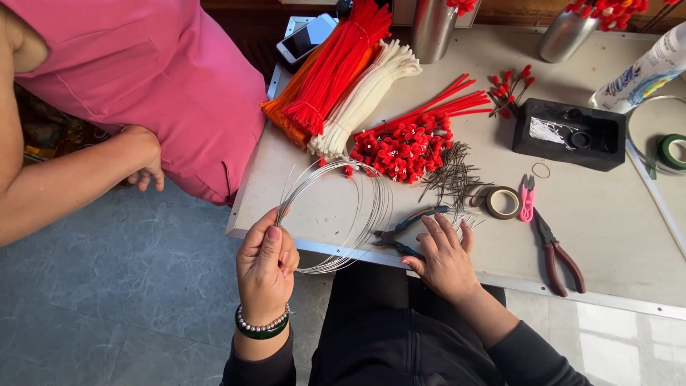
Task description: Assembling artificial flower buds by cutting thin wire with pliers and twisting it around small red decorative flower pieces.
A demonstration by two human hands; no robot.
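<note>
Left hand (pixel 266 266): grip clenched on the near edge of a coil of thin silver wire (pixel 341 214), thumb on top; the coil lies half on the worktop (pixel 614 214), half overhanging its front edge. Right hand (pixel 444 259): released, fingers spread, fingertips resting on or just over the blue-handled pliers (pixel 404 230) at the worktop's front edge; whether it touches them I cannot tell. Just beyond the right hand, a loose heap of short dark wire pieces (pixel 451 175); beside that a roll of brown tape (pixel 503 202), small pink snips (pixel 527 196) and red-handled pliers (pixel 557 251). Farther back: cluster of small red blossoms on red stems (pixel 404 146), bundles of red (pixel 339 61), orange (pixel 286 118) and white pipe cleaners (pixel 364 96), a black tray (pixel 568 132), a roll of green tape (pixel 672 151), two metal cups (pixel 432 28) holding red flowers, a phone (pixel 306 37). Worktop surface: pale, off-white, scuffed, metal-edged. Floor (pixel 143 271): grey stone-patterned tile. A second person in a pink top (pixel 164 78) stands at the worktop's left end, one hand (pixel 143 161) hanging at the side, well apart from the wire.
</note>
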